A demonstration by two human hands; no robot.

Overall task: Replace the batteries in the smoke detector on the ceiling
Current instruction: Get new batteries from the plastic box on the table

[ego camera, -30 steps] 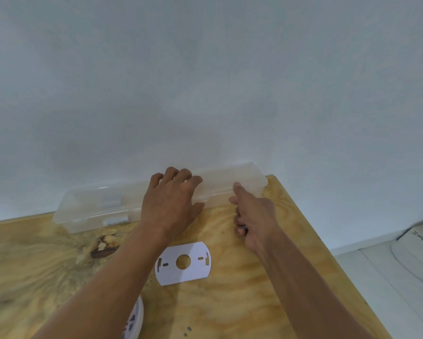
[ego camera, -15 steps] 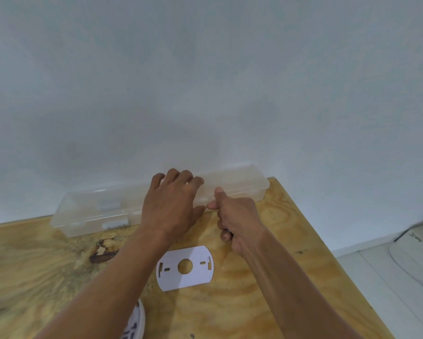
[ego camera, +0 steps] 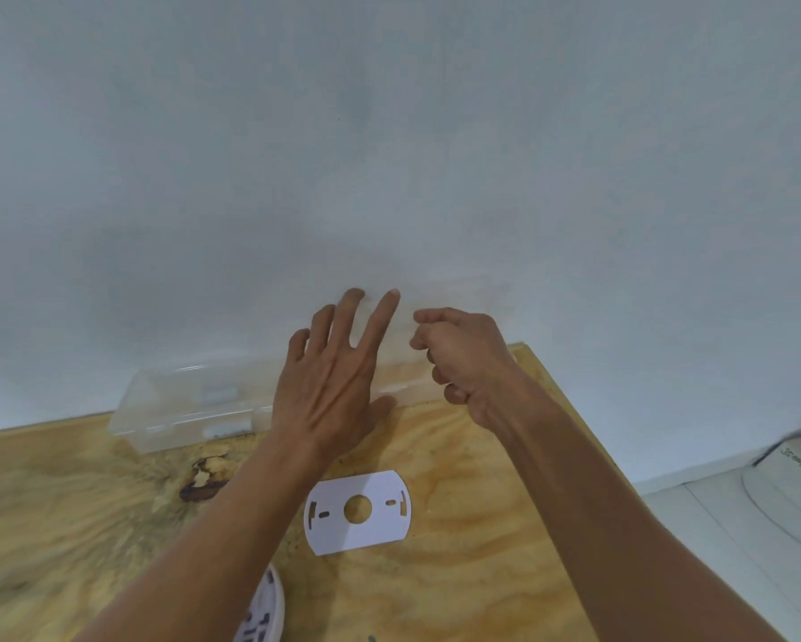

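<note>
Left hand (ego camera: 331,386) is spread flat, fingers splayed over the clear box (ego camera: 190,405) at the table's (ego camera: 473,572) far edge, against the wall. Right hand (ego camera: 463,359) is curled loosely just right of it; whether it pinches the blurred lid I cannot tell. The mounting plate (ego camera: 358,512) lies nearer, the detector (ego camera: 262,611) at the near edge.
</note>
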